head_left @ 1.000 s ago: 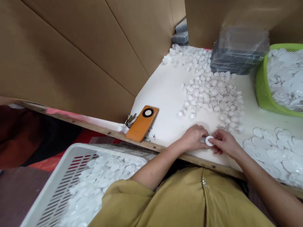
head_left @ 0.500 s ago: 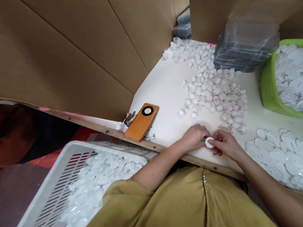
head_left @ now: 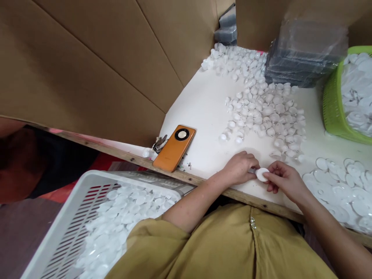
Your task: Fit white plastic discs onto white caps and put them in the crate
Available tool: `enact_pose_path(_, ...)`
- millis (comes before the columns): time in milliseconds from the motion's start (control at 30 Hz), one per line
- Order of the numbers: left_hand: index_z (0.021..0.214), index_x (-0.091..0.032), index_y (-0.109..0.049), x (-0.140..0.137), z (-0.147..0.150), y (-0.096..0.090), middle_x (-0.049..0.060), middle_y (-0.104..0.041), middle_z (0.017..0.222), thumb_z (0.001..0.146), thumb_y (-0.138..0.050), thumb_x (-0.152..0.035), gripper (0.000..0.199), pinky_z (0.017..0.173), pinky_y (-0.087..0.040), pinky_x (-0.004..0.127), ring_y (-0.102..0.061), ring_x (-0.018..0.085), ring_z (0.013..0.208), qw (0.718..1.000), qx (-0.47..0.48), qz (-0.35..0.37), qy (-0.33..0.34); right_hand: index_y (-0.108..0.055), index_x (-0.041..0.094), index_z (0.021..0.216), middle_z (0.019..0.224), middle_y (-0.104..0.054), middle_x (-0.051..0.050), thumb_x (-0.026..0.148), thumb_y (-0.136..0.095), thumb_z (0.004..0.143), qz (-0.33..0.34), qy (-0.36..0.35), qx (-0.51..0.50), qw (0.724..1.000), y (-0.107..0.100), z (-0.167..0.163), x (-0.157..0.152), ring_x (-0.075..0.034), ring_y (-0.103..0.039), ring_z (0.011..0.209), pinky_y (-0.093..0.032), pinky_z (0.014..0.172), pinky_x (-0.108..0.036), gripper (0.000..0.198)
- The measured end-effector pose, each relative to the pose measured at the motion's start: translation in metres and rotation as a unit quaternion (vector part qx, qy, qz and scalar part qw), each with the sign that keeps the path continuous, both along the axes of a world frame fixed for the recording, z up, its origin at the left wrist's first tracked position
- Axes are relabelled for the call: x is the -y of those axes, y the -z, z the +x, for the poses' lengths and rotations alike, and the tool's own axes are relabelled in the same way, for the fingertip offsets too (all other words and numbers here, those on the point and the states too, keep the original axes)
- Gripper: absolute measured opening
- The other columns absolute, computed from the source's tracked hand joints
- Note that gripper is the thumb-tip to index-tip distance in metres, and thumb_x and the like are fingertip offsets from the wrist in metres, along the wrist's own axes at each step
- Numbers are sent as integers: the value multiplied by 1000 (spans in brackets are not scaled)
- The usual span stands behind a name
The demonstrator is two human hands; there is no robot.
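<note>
Near the table's front edge, my right hand [head_left: 282, 180] pinches a round white plastic disc [head_left: 262, 174] between thumb and fingers, its flat face turned up. Close at its left, my left hand [head_left: 240, 168] is closed, its fingertips meeting the disc's left edge; a small pale piece seems to be in them, mostly hidden. Small white plastic caps [head_left: 270, 112] lie heaped beyond both hands. To the right of my right hand spreads a pile of flat white discs [head_left: 345, 190].
A green basket [head_left: 331, 104] of white discs stands at right, beside plastic-wrapped grey stacks [head_left: 305, 58]. An orange phone [head_left: 171, 151] and keys [head_left: 159, 144] lie at the front edge. Below left is a white crate [head_left: 72, 217] full of white pieces. Cardboard [head_left: 95, 66] walls the left side.
My right hand has shifted slightly right with the disc, whose face now shows more fully. My left hand stays nearly in place, with a slightly wider gap between the hands.
</note>
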State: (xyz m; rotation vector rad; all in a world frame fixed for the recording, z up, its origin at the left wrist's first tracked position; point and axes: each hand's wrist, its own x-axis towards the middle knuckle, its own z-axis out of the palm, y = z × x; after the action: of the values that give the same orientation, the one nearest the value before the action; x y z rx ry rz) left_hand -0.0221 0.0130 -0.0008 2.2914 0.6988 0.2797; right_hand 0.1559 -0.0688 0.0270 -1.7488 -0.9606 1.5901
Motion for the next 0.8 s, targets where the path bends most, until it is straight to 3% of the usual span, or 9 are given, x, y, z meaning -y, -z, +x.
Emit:
enact_pose_path(267,84,-16,-65,0,0,-3,4,-63,84,81,-66,-38,22,76,-39,28,-55,16,79,1000,-16,7,-1,-46,20,73,55,-63,-1,46,-74,64,-43,3,8,999,8,-9,-11,-14,-58,40,-39,32,-18,40)
enact_pose_path(400,97,-18,-65,-4,-3,-13,3,-64,91,69,-77,-44,40,83,-40,29,-57,19,90,998,-12,-47,26,-45,20,74,52,-63,-1,40,-73,65,-70,-11,-2,997,5,-7,-16,-14,-58,39,-39,32,-18,36)
enact_pose_path(467,101,-19,-65,-7,-1,-20,4,-64,94,67,-78,-49,48,83,-41,30,-57,21,93,997,-38,-72,17,-45,20,76,51,-63,-1,36,-73,67,-82,-16,-4,996,3,-7,-19,-14,-58,39,-39,32,-17,33)
enact_pose_path(567,98,-19,-64,-11,7,-29,4,-63,96,72,-73,-47,39,74,-42,28,-57,21,93,989,-123,-85,-9,-44,19,77,53,-64,-1,28,-69,72,-98,-18,-7,995,1,-7,-22,-14,-59,39,-39,33,-17,27)
enact_pose_path(800,98,-19,-58,-19,18,-38,5,-59,100,75,-68,-51,40,69,-43,29,-56,24,95,976,-206,-63,33,-42,20,79,53,-64,-2,14,-63,76,-126,-39,10,991,0,-7,-32,-15,-59,39,-42,33,-19,22)
